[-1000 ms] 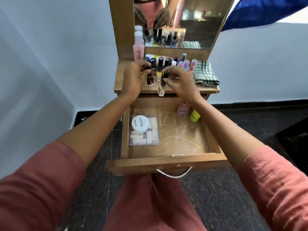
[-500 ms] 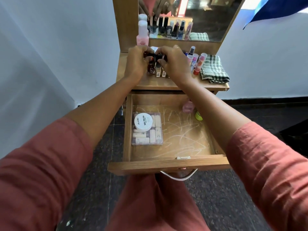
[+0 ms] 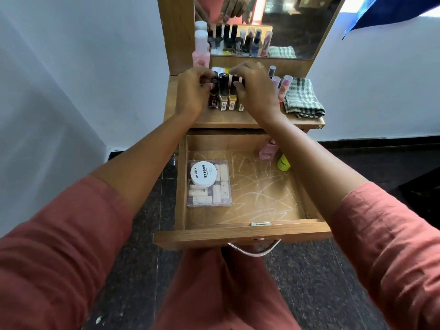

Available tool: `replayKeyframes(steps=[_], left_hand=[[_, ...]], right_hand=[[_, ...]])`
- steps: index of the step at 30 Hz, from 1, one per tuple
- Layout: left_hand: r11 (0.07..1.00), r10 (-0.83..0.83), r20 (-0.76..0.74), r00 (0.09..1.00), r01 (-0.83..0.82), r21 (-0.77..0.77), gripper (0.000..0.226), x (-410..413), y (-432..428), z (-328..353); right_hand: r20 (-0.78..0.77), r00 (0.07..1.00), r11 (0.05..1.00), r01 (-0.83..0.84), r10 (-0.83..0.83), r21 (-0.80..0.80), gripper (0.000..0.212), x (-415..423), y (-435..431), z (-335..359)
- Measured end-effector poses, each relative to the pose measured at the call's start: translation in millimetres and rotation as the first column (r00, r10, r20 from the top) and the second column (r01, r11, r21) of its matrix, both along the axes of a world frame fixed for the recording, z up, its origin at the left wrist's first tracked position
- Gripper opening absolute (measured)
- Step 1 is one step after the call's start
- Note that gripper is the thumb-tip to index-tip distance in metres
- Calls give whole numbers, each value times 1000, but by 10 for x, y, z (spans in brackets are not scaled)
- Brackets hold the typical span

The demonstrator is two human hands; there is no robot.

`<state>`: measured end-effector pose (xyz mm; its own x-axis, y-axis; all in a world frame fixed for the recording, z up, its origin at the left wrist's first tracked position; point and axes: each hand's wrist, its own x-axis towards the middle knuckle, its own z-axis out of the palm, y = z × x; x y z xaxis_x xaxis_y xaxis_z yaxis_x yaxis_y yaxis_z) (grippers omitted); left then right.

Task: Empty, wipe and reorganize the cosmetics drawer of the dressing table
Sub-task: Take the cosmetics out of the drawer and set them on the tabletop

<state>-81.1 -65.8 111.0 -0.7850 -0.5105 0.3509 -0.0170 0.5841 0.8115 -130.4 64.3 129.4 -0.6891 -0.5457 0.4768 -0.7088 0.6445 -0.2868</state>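
Observation:
The wooden drawer (image 3: 240, 235) stands pulled out below the dressing table top (image 3: 221, 120). Inside lie a clear box of small bottles (image 3: 221, 194) with a white nail polish jar (image 3: 203, 173) on it, a pink bottle (image 3: 266, 151) and a yellow-green tube (image 3: 283, 163). On the top, a row of nail polish bottles (image 3: 223, 98) stands between my hands. My left hand (image 3: 190, 91) grips the dark bottle at the row's left end. My right hand (image 3: 257, 91) curls round the bottles at the right end.
A folded green checked cloth (image 3: 302, 98) lies at the right of the top, beside pink lip tubes (image 3: 282, 88). A tall pink bottle (image 3: 201, 51) stands by the mirror (image 3: 285, 25). White walls flank the table; dark stone floor (image 3: 142, 258) lies below.
Both hands came together around the bottle row at the back of the top. The loose bottles now stand gathered in one tight row. The view has tilted down.

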Motion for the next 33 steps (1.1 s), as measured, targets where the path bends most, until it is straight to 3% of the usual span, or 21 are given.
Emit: replayKeyframes(steps=[7, 16, 18, 24, 33], left_hand=[[999, -26, -78, 997, 29, 36, 21, 233, 243, -94], [965, -235, 59, 970, 240, -102, 24, 422, 860, -703], [955, -263, 127, 956, 277, -105, 29, 366, 985, -802], [926, -343, 258, 903, 371, -67, 47, 154, 1259, -923], [939, -310, 389, 867, 343, -16, 49, -91, 1393, -999]], right_hand=[[121, 992, 982, 65, -44, -176, 18, 101, 525, -154], [322, 913, 926, 322, -249, -197, 17, 188, 1360, -635], [366, 889, 924, 350, -276, -152, 17, 194, 1435, -736], [425, 843, 941, 331, -330, 75, 53, 212, 1480, -917], [287, 876, 910, 312, -387, 273, 57, 156, 1475, -1073]])
